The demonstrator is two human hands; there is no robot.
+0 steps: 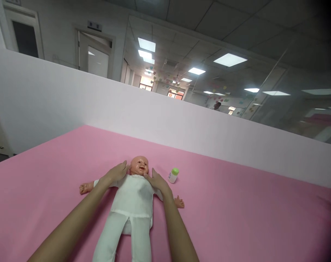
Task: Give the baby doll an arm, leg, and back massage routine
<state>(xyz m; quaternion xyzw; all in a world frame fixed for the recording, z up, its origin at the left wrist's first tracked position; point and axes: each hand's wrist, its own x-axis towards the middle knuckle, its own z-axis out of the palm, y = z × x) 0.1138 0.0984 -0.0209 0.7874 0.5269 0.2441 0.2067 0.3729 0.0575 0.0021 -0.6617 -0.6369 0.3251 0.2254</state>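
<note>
Resting beside baby doll (134, 198), green-capped bottle (173, 175), hands (115, 174) (157, 181) on its shoulders

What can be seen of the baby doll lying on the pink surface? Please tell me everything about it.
The baby doll lies on its back on a pink surface, arms spread and legs toward the viewer, its feet out of view. Its bald head and small hands look like smooth moulded plastic, and its face has an open, smiling mouth. It wears a plain white cloth top and trousers. The person's left hand and right hand rest at either side of its neck and shoulders.
</note>
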